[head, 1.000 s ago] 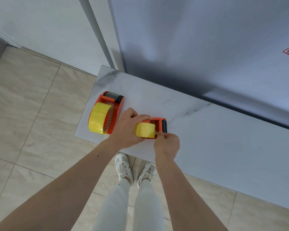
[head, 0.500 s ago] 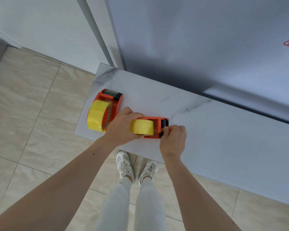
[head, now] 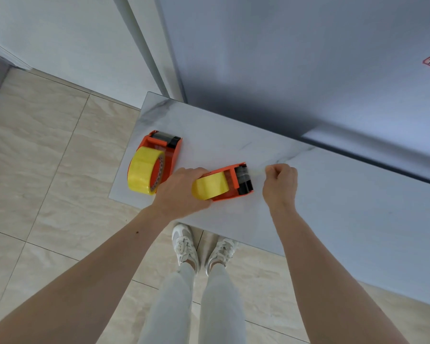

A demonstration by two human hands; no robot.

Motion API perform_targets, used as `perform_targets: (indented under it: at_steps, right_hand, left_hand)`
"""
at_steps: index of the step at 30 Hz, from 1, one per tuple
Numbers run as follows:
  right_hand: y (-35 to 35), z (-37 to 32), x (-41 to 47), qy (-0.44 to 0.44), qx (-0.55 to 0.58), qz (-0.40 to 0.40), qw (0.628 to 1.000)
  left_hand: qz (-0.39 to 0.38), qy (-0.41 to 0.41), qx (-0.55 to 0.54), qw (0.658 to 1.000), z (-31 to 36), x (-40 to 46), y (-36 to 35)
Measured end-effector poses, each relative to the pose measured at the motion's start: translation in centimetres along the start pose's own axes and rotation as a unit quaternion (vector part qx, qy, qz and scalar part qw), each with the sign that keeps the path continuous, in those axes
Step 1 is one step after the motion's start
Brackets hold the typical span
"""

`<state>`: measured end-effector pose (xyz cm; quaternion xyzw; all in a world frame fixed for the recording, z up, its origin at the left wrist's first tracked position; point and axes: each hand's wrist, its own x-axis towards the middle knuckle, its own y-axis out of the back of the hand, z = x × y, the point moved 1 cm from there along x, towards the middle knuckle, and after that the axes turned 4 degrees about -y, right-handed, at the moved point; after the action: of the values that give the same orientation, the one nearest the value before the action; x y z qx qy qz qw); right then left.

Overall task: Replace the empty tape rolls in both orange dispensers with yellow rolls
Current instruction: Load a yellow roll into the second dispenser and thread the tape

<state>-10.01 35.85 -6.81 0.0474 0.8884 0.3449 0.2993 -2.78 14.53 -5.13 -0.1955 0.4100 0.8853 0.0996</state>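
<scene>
Two orange tape dispensers lie on the white marble table. The left dispenser holds a large yellow roll and nothing touches it. The right dispenser carries a smaller yellow roll. My left hand grips that dispenser and roll from the left side. My right hand is a closed fist just right of the dispenser's black cutter end, pinching what looks like a thin strip of clear tape drawn out from it.
The table's left edge and near edge are close to both dispensers. A grey cabinet front rises behind the table. Beige floor tiles and my white shoes lie below.
My right hand has moved right, away from the cutter end of the right dispenser, drawing tape out. The dispenser has turned slightly. My left hand keeps its hold.
</scene>
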Motion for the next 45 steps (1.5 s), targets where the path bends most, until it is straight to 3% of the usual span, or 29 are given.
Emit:
perform_targets:
  at_steps: [3, 6, 12, 19, 36, 41, 45]
  right_hand:
    - [-0.1, -0.8, -0.9, -0.091, 0.129, -0.059, 0.986]
    - [-0.5, -1.5, -2.0, -0.149, 0.164, -0.097, 0.97]
    - [-1.3, -1.2, -2.2, -0.099, 0.12, -0.114, 0.981]
    - [-1.6, -1.0, -1.4, -0.07, 0.093, -0.08, 0.99]
    - [4.4, -4.7, 3.5, -0.038, 0.151, -0.022, 0.987]
    - [4.5, -4.7, 4.0, -0.097, 0.186, -0.037, 0.977]
    - [4.8, -5.2, 3.5, -0.186, 0.289, -0.11, 0.933]
  left_hand:
    - [0.0, 0.016, -0.022, 1.0, 0.1, 0.0, -0.3]
    - [-0.002, 0.02, -0.026, 0.999, 0.0, -0.1, -0.5]
    - [0.005, 0.028, -0.023, 0.999, 0.0, -0.3, -0.5]
    - [0.009, 0.03, -0.021, 0.999, 0.2, -0.6, -0.6]
    - [0.017, 0.098, -0.079, 0.992, -0.1, -1.9, -1.3]
    - [0.027, 0.097, -0.046, 0.994, 0.7, -1.1, -1.7]
    - [0.058, 0.075, -0.033, 0.995, 1.3, -1.2, -1.6]
